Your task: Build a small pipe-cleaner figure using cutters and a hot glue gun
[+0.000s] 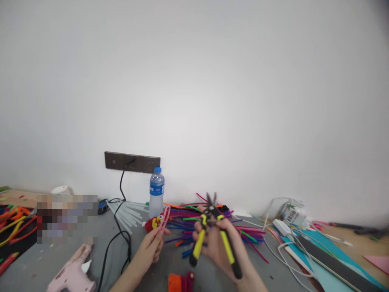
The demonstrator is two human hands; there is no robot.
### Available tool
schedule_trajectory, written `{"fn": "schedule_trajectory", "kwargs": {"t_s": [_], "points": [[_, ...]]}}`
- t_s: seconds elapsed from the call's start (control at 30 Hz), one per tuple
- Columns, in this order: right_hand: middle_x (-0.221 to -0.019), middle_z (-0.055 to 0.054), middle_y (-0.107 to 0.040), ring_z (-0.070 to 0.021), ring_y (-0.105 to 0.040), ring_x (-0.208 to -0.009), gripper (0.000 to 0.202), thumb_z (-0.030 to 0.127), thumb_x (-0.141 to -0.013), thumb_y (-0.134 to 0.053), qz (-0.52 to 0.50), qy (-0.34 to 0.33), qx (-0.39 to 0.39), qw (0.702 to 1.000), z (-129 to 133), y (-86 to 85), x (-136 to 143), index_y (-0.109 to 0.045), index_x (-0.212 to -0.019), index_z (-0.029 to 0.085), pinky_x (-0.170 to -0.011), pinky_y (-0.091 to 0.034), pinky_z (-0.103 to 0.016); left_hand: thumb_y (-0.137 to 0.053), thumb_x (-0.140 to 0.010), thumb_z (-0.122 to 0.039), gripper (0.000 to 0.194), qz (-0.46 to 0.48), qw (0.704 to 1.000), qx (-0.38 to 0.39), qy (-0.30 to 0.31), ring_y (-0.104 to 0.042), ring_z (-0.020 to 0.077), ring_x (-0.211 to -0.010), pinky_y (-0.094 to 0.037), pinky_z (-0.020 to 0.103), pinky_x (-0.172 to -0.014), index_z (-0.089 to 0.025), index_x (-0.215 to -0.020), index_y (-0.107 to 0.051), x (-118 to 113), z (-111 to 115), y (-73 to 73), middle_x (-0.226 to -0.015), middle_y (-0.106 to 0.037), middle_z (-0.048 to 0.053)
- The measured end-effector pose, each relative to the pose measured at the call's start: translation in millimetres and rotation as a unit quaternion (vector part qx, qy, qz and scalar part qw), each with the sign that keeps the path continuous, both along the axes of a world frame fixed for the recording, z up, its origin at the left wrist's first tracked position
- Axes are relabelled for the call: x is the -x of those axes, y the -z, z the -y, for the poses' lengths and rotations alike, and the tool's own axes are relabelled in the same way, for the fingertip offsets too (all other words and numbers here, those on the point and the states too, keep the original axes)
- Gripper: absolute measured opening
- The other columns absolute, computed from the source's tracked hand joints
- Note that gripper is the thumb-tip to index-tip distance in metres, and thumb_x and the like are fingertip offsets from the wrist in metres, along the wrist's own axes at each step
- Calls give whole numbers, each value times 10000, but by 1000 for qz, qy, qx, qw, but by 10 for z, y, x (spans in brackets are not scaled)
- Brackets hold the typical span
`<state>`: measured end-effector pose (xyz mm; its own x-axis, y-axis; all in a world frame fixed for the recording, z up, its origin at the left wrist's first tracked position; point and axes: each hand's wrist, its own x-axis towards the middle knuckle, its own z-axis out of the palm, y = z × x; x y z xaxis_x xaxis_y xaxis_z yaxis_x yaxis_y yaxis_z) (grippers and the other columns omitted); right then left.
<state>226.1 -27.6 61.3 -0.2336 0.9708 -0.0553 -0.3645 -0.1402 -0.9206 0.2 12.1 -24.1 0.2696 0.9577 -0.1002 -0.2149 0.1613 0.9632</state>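
A looped pink pipe cleaner (165,217) is pinched upright in the fingers of my left hand (150,247). My right hand (223,247) holds black and yellow pliers (211,213), their jaws apart and pointing up and their handles spread. Just behind my left hand is a small red and yellow fuzzy figure (153,223). Many coloured pipe cleaners (252,235) lie spread behind and around my right hand. An orange and dark red fuzzy piece (180,282) sits at the bottom edge of the view, between my forearms.
A water bottle (157,194) stands near the wall, below a socket strip (132,162) with a black cable. Glue sticks (126,215) and a pink glue gun (73,271) lie left. White cables (285,243), coloured sheets (331,247) and a clear package (291,213) are right.
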Motion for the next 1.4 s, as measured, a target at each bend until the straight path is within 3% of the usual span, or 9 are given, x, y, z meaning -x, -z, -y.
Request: {"fn": "schedule_trajectory", "kwargs": {"t_s": [0.1,0.2,0.33,0.47,0.7,0.87,1.07,1.23,1.4], "points": [[-889,-93,-692,-291,-671,-850,561,543,-812,-398,27,-136,37,990,-47,215,355,-550,-1213,182,-722,-520,-433,-677,-574,-760,660,-16,1000,-18,-16,-116,33,-360,-102,168,-341,-172,-870,-643,15,-3,15,-448,-223,-144],[-981,-71,-691,-271,-658,-890,396,440,-885,-526,68,-178,25,981,-173,354,547,-579,-1181,182,-746,-533,-420,-691,-595,-731,659,-44,997,-51,-43,-178,49,-367,-119,180,-362,-155,-913,-665,33,3,31,-439,-237,-132],[-1144,-75,-632,-216,-642,-946,311,349,-926,-586,82,-186,16,979,-361,378,662,-584,-1173,159,-803,-547,-405,-708,-669,-634,520,-54,994,-72,-61,-300,87,-390,-206,199,-391,-152,-860,-695,52,13,50,-433,-323,-99],[-955,-63,-702,-258,-679,-857,420,377,-804,-677,83,-198,13,977,-420,373,717,-609,-1153,153,-713,-539,-380,-712,-696,-576,440,-48,994,-66,-73,-391,132,-423,-293,213,-422,-168,-864,-712,72,17,33,-429,-386,-75],[-776,-52,-672,-271,-686,-721,524,461,-709,-581,49,-216,50,974,-110,405,606,-574,-1142,166,-655,-516,-376,-682,-747,-514,345,-107,985,-111,-77,-574,222,-609,-438,248,-537,-193,-867,-725,71,57,-42,-523,-575,-1],[-686,4,-609,-236,-657,-602,604,510,-701,-520,-55,-219,147,963,22,359,545,-495,-1223,208,-658,-491,-373,-541,-865,-451,319,-216,951,-216,-44,-657,252,-799,-493,294,-748,-194,-931,-719,81,68,-50,-822,-747,66],[-632,14,-622,-171,-605,-506,631,539,-747,-580,-80,-202,142,966,-5,354,533,-467,-1253,180,-562,-430,-277,-400,-927,-378,353,-290,919,-266,-2,-681,228,-806,-494,263,-761,-193,-1015,-688,95,87,-75,-903,-766,67],[-564,40,-593,-143,-559,-440,628,515,-740,-605,-37,-153,111,981,27,332,530,-441,-1241,174,-407,-311,-208,-422,-923,-382,352,-283,918,-276,-31,-660,220,-720,-491,272,-746,-183,-988,-704,103,103,-124,-811,-746,59],[-560,36,-592,-133,-553,-426,569,478,-746,-592,-13,-113,79,990,78,314,544,-444,-1200,169,-379,-255,-194,-490,-889,-421,349,-250,929,-269,-50,-629,213,-672,-483,260,-695,-178,-963,-728,109,94,-105,-710,-704,45]]}}
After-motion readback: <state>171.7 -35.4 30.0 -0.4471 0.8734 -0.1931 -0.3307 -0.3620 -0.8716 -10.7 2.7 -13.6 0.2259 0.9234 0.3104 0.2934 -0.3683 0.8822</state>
